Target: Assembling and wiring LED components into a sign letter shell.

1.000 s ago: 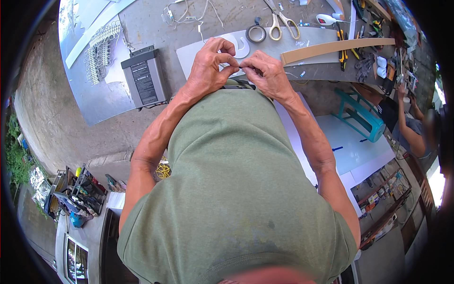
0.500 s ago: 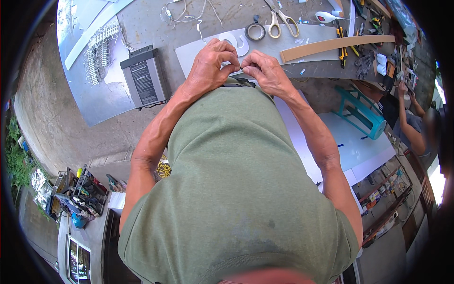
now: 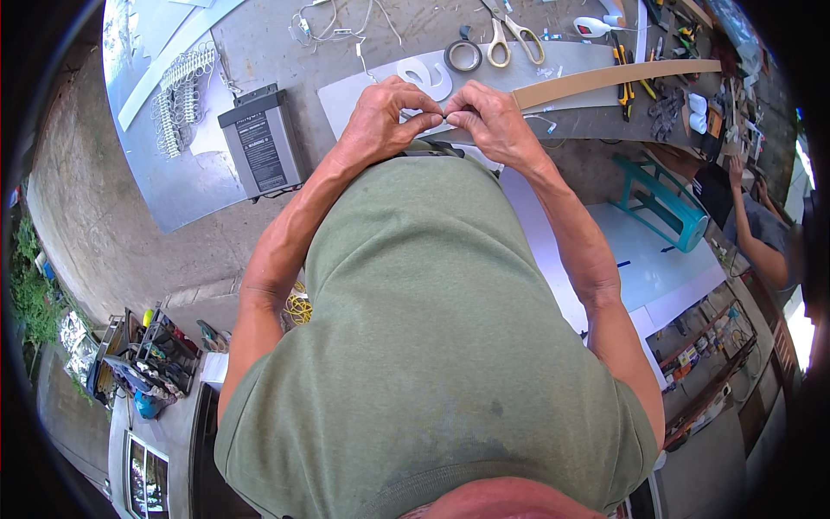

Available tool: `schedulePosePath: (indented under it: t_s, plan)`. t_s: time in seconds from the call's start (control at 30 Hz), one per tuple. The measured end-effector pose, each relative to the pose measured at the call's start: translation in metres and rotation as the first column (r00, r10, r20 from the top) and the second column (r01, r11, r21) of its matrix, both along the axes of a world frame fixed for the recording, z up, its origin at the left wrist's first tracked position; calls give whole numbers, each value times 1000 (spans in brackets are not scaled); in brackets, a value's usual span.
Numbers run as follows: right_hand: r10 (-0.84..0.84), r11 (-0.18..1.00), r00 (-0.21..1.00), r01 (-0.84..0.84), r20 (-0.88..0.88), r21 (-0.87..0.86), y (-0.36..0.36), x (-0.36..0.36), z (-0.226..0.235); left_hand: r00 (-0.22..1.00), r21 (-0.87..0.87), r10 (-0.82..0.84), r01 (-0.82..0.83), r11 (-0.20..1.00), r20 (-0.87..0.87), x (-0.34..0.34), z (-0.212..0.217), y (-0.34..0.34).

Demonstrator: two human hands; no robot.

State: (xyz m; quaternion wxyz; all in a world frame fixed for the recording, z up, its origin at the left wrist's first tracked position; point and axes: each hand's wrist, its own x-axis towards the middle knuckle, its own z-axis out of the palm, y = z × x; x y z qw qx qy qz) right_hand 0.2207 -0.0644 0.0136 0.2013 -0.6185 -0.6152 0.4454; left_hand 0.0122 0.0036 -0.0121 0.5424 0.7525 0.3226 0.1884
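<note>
A: While both hands meet, left hand (image 3: 379,121) and right hand (image 3: 486,121) pinch a tiny dark piece (image 3: 444,113) between fingertips. Done?

B: Looks mid-step. White letter (image 3: 425,76) lies just beyond them, untouched.

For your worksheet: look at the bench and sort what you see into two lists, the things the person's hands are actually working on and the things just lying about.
In use:
left hand and right hand, fingertips pinching a tiny dark piece
white curved letter shape, just beyond the hands

Lying about:
scissors
tape roll
grey box unit
wooden strip
teal stool
</note>
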Motion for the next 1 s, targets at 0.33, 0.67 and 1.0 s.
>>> schedulePosePath:
  t_s: [0.33, 0.67, 1.0]
  plan:
    - [-69, 994, 960, 44, -270, -97, 7, 5, 9, 994, -662, 107, -63, 747, 26, -7, -7, 8]
    - [73, 986, 980, -43, -183, 163, 6, -5, 6, 980, -869, 192, -59, 491, 42, -10, -17, 8]
    - [126, 938, 989, -94, -75, 333, 4, 0, -1, 992, -877, 123, -23, 479, 41, -10, -14, 8]
